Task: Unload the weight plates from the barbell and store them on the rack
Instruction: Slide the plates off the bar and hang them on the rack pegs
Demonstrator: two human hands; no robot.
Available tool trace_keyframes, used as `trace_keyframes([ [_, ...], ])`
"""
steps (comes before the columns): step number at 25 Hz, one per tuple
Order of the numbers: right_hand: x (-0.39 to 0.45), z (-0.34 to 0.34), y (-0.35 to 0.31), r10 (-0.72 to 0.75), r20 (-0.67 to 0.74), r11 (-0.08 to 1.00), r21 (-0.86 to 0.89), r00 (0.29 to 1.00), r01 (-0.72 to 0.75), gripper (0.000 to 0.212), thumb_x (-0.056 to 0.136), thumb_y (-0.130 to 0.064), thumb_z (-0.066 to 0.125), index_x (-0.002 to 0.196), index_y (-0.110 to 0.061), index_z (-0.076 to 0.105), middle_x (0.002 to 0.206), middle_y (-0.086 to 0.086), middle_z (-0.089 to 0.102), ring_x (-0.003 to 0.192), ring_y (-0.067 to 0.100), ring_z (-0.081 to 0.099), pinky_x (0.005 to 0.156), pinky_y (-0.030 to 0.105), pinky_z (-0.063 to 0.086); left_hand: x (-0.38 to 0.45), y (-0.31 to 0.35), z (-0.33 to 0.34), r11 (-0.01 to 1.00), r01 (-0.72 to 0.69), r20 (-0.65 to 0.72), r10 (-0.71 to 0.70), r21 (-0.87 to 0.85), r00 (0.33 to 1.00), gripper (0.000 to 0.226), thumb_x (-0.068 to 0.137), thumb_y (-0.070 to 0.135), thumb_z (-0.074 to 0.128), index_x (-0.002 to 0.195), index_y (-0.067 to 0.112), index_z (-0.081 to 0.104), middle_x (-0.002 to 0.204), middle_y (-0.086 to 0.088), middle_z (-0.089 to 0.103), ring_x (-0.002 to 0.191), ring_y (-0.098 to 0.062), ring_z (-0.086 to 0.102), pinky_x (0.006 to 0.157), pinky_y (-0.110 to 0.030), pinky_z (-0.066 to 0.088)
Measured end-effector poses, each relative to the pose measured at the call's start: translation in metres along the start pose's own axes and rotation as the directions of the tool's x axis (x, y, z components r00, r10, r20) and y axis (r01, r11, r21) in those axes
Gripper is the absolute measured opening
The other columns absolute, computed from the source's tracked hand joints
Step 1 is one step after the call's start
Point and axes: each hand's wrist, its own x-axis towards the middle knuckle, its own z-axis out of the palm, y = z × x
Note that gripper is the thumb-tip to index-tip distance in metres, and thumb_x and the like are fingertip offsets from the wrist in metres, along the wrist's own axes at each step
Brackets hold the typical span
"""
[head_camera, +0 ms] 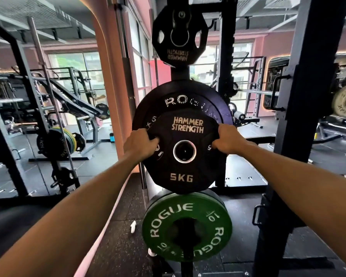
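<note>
**Five-kilo plate going onto the middle storage peg**

The black 5 kg plate, stamped HAMMER STRENGTH in pale lettering, sits face-on at the rack's middle peg, its steel-ringed centre hole lined up with the peg end. It lies flat against a larger black Rogue bumper plate already stored there, though whether it is fully seated or just short of home is hard to judge from this head-on angle.

The left hand and right hand each hold an opposite side of the plate, fingers curled into its cut-out handle slots and thumbs over the rim. Each grip is closed firmly on the plate. Holding both sides level probably keeps the bore square to the peg so the plate slides without binding.

The plate looks rubber-coated and matte, with a many-sided outline and not a true circle; the bumper behind it is round, thicker and scuffed, its white lettering worn.

On the peg below hangs a green Rogue 10 plate, smooth and glossy. On the peg above hangs a smaller black Hammer Strength plate, its lettering upside down. All three pegs belong to a dark steel upright of the rack, punched with holes. The floor beneath is speckled black rubber matting.
</note>
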Motion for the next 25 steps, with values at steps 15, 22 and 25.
trace_keyframes([
  [15,0.116,0.070,0.031,0.080,-0.098,0.968,-0.228,0.992,-0.101,0.073,0.085,-0.035,0.061,0.136,-0.004,0.019,0.141,0.021,0.034,0.125,0.046,0.043,0.098,0.052,0.037,0.099,-0.036,0.124,0.983,-0.079,-0.082,0.094,0.165,0.992,0.057,0.093,0.053,0.034,0.126,0.010,0.018,0.080,-0.012,0.057,0.060,-0.032,0.053,0.065,-0.038,0.032],
  [22,0.169,0.083,0.032,0.163,-0.050,0.877,-0.450,0.985,-0.168,0.072,0.083,-0.039,0.058,0.135,-0.011,0.017,0.139,0.020,0.030,0.121,0.041,0.045,0.085,0.044,0.043,0.138,-0.030,0.152,0.967,0.008,-0.115,0.023,0.256,0.993,0.054,0.092,0.049,0.044,0.123,0.008,0.027,0.090,-0.019,0.065,0.079,-0.041,0.065,0.065,-0.039,0.032],
  [25,0.167,0.079,0.029,0.214,0.004,0.871,-0.454,0.977,-0.189,0.071,0.085,-0.037,0.055,0.137,-0.013,0.012,0.141,0.021,0.029,0.120,0.041,0.046,0.078,0.042,0.042,0.137,-0.026,0.144,0.968,0.035,-0.005,-0.035,0.250,0.999,0.053,0.093,0.050,0.041,0.125,0.011,0.025,0.098,-0.020,0.064,0.085,-0.041,0.064,0.070,-0.040,0.034],
])
